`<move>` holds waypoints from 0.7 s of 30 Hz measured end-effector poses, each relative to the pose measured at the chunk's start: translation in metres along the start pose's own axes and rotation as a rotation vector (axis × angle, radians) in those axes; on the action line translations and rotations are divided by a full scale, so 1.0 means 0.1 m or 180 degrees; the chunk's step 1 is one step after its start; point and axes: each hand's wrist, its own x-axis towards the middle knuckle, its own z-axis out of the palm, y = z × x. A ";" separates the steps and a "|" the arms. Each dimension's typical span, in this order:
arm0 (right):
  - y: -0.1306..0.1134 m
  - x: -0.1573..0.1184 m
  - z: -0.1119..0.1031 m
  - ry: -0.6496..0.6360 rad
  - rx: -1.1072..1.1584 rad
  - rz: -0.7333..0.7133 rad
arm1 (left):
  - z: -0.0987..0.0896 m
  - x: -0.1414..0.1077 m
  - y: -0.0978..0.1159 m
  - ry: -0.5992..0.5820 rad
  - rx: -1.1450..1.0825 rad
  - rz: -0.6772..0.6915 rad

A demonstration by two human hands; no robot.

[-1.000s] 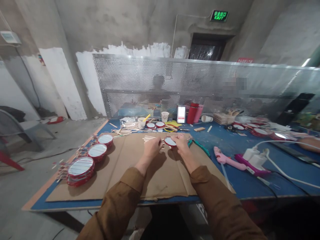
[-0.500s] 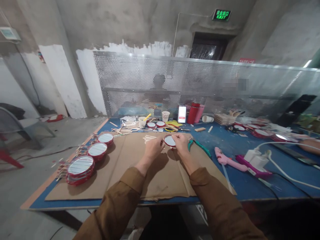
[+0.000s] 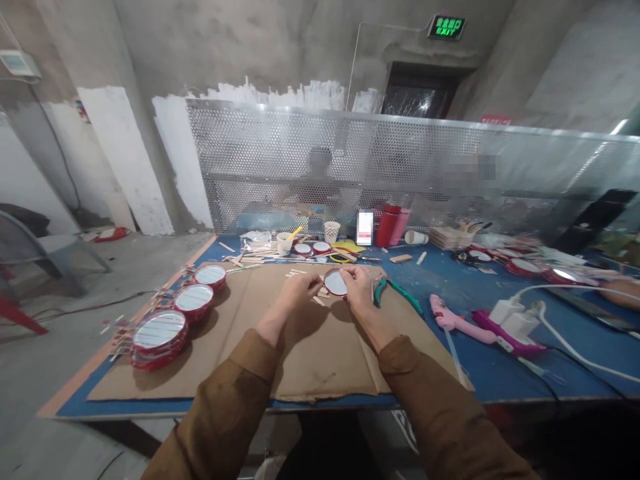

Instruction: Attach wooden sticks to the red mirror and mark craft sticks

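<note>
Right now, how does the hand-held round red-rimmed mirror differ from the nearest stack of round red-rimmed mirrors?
The right hand holds the single mirror; the stack rests on brown cardboard. The single mirror's face looks plain; the stack's top shows streaks. Both have red rims.

Held mirror (image 3: 335,283): 1; bottles (image 3: 387,228): 2; paper cups (image 3: 331,231): 3

gry conc. wall (image 3: 240,47) | perf. metal screen (image 3: 260,147) | grn EXIT sign (image 3: 447,27) | gry flr (image 3: 145,257)
</note>
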 end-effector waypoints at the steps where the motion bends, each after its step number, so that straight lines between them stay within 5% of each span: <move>1: 0.00 -0.01 0.01 0.0006 0.0007 0.0002 | -0.02 0.00 0.00 -0.0006 0.0025 -0.0008; 14: -0.01 0.03 -0.02 -0.0017 0.0041 -0.0007 | 0.04 -0.07 0.15 0.0127 0.0222 -0.0235; 21: 0.02 0.06 -0.05 -0.0108 0.0068 -0.0022 | 0.16 -0.03 -0.02 -0.0107 -0.0967 -0.0196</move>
